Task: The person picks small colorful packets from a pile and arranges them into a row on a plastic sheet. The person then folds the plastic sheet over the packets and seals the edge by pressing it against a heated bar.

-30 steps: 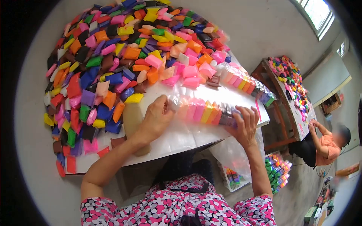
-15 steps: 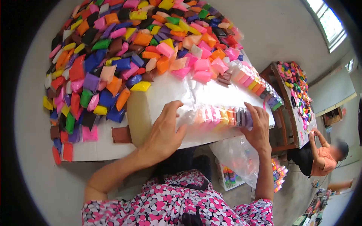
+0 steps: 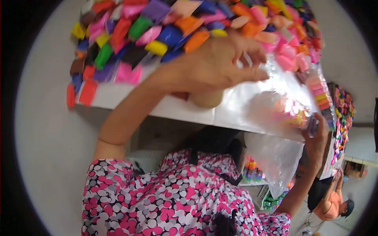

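Note:
A clear bag holding a row of coloured packets [image 3: 293, 112] lies near the front edge of the white tabletop, pale at one end and dark at the other. My right hand [image 3: 317, 135] curls its fingers around the dark end. Smeared by motion, my left hand [image 3: 220, 65] is over the table, to the left of the bag, with thumb and fingers apart. Under its wrist shows part of a beige rounded object [image 3: 206, 99]. Just beyond is a large heap of shiny coloured packets [image 3: 171, 35].
Another filled clear bag [image 3: 319, 92] lies at the table's right side. Plastic sheeting [image 3: 275, 157] hangs below the front edge, near a basket [image 3: 252, 173] of coloured packets. A co-worker [image 3: 332, 202] sits by a second packet-covered table [image 3: 343, 118] at right.
The camera view has shifted, moving the table up and right in it. My left hand has left the bag's pale end and moved left over the beige object; my right hand stays at the dark end.

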### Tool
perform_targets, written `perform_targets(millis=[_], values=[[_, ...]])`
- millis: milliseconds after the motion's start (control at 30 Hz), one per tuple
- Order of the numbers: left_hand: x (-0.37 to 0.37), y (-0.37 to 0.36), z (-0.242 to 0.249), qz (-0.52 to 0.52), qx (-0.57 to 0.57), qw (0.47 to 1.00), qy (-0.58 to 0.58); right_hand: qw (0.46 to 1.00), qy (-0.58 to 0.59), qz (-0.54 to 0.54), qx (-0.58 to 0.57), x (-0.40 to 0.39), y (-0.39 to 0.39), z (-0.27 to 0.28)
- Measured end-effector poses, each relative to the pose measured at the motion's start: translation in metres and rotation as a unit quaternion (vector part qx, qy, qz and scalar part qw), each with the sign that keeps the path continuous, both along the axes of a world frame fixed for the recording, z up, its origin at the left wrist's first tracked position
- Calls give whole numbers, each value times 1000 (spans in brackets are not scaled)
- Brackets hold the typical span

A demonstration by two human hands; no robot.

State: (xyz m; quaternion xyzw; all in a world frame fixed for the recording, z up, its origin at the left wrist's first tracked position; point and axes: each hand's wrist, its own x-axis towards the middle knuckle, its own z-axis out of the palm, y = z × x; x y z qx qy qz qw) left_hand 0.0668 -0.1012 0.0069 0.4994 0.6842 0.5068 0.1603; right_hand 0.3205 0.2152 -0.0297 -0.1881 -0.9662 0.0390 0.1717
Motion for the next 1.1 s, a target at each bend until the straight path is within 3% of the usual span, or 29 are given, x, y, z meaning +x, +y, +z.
perform_targets(millis=[67, 167, 233, 367, 533, 600, 733, 800, 867, 900, 1033, 1100], values=[[4, -35, 18, 51, 59, 997, -20, 1000, -11, -22, -15, -6, 1, 8], [11, -81, 8, 210, 163, 964, -28, 998, -57, -22, -18, -12, 3, 11], [18, -109, 2, 247, 129, 959, -48, 995, -95, -7, -25, -18, -2, 21], [37, -126, -8, 229, 133, 958, -105, 993, -98, 67, 1, -45, -29, 31], [22, -128, -7, 294, 166, 941, -34, 987, -144, 49, -59, -64, -20, 25], [12, -131, -5, 291, 187, 938, -12, 987, -79, 137, -38, -70, -31, 29], [-1, -107, 1, 205, 81, 975, 27, 976, -35, 214, -5, -93, -70, 28], [1, -84, 3, 168, 51, 984, -14, 981, -89, 164, -43, -109, -72, 20], [-1, -52, 11, 125, 29, 990, -65, 984, -69, 153, -50, -117, -66, 18], [-21, -44, -6, 87, 39, 995, 32, 984, -45, 169, -42, -120, -58, 12], [-16, -5, -5, -35, -24, 995, 87, 980, 58, 186, -51, -118, -69, 12], [-7, 14, -11, -68, -33, 989, 129, 970, 55, 218, -89, -121, -77, 14]])
